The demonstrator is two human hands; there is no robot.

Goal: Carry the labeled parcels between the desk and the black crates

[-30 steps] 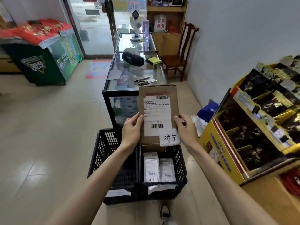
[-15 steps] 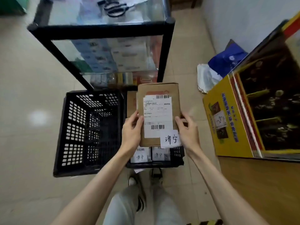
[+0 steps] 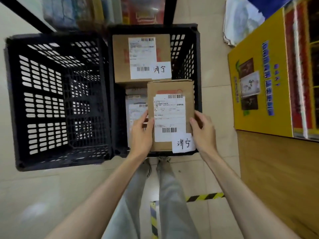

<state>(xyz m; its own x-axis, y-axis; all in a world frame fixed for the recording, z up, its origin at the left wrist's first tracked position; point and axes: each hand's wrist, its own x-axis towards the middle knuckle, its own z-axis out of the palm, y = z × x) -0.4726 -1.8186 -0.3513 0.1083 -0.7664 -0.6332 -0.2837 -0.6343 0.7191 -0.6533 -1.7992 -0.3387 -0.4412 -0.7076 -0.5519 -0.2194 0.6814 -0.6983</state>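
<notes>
I hold a brown cardboard parcel (image 3: pixel 170 116) with a white shipping label and a handwritten paper tag over the near end of the right black crate (image 3: pixel 196 69). My left hand (image 3: pixel 142 135) grips its left edge and my right hand (image 3: pixel 203 133) grips its right edge. A second brown parcel (image 3: pixel 141 57) with the same kind of tag lies in the far end of that crate. A white labeled parcel (image 3: pixel 135 109) lies lower in the crate, partly hidden by the held parcel and my left hand. The left black crate (image 3: pixel 57 100) holds nothing I can see.
A yellow display box (image 3: pixel 257 80) stands on a wooden surface (image 3: pixel 279 178) to the right. A black-framed glass counter (image 3: pixel 103 12) rises just beyond the crates. White and blue bags (image 3: pixel 241 19) lie at the upper right. Striped hazard tape (image 3: pixel 203 197) marks the tiled floor by my feet.
My view has tipped down over the crates. Both hands have lowered the parcel toward the near end of the right crate. The far parcel inside is now in full view.
</notes>
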